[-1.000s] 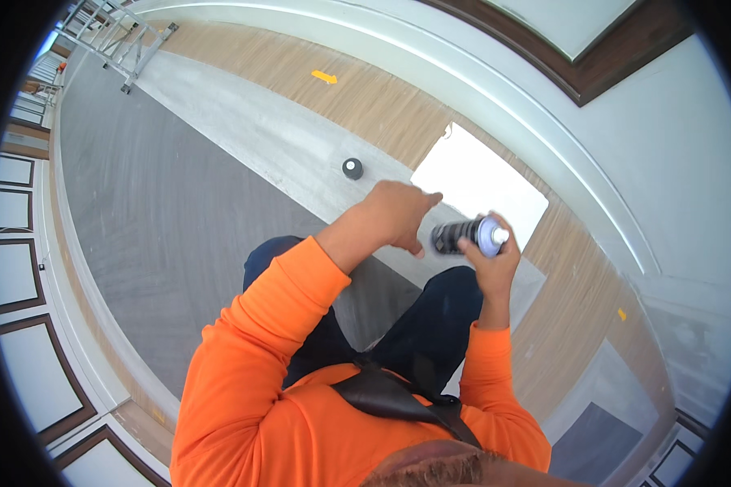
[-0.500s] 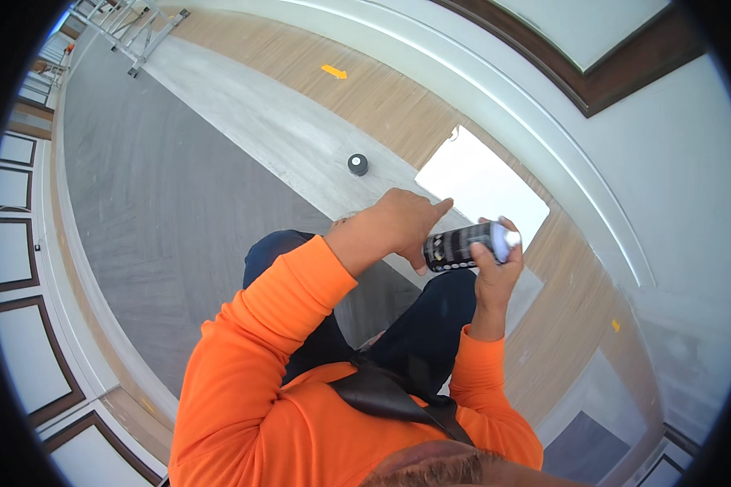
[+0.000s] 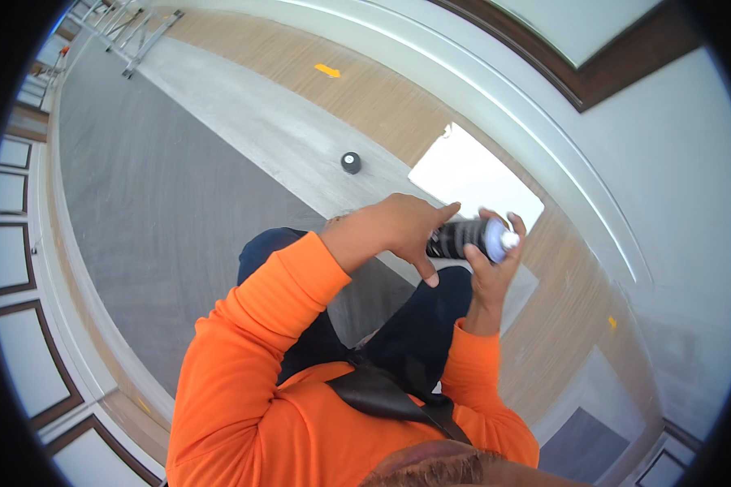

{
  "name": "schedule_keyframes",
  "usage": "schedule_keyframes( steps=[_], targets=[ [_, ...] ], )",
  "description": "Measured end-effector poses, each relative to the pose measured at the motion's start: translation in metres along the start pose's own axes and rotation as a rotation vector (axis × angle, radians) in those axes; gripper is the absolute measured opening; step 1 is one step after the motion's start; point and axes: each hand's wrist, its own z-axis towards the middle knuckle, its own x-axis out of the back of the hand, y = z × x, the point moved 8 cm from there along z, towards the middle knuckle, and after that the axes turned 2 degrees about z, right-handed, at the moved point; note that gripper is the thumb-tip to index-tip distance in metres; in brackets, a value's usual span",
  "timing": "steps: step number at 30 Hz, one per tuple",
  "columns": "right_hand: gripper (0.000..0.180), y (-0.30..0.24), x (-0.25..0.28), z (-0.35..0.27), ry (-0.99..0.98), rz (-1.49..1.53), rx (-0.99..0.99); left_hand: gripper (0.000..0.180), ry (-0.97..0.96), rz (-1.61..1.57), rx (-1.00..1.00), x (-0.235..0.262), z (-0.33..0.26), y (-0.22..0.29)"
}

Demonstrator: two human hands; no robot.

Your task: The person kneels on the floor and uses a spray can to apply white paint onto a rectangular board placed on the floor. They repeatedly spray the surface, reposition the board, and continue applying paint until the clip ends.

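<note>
— What is held, and where?
— A dark spray can [image 3: 463, 239] with a white-lettered label is seen just right of centre, clasped by the right hand [image 3: 486, 272], its grip closed around the capped end. The left hand [image 3: 398, 231] is laid over the other end, fingers half spread.

— How is the can pointed?
— Its long axis is laid nearly level, the pale cap toward three o'clock.

— Any signs?
— A small orange arrow mark [image 3: 327, 71] is seen on the floor [image 3: 179, 203] at twelve o'clock; a round dark cap [image 3: 350, 162] lies nearer.

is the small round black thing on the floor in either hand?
No: the small round black object sits alone on the floor, apart from both hands, while the right hand holds a spray can.
</note>
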Motion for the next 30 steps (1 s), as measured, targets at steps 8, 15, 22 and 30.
schedule_keyframes(
  steps=[8, 15, 22, 30],
  targets=[
    [0.08, 0.001, -0.049, 0.027, -0.101, 0.511, -0.029, 0.095, 0.392, -0.25, -0.032, 0.016, -0.017, 0.003],
    [0.082, 0.016, -0.089, 0.032, -0.187, 0.913, -0.174, 0.107, 0.777, -0.032, 0.091, 0.012, -0.066, 0.004],
    [0.087, 0.008, -0.142, 0.019, -0.565, 0.85, -0.14, 0.143, 0.908, -0.078, -0.017, 0.007, -0.111, -0.008],
    [0.088, 0.04, -0.15, 0.017, -0.55, 0.721, -0.142, 0.149, 0.619, -0.269, -0.086, 0.0, -0.092, -0.057]
  ],
)
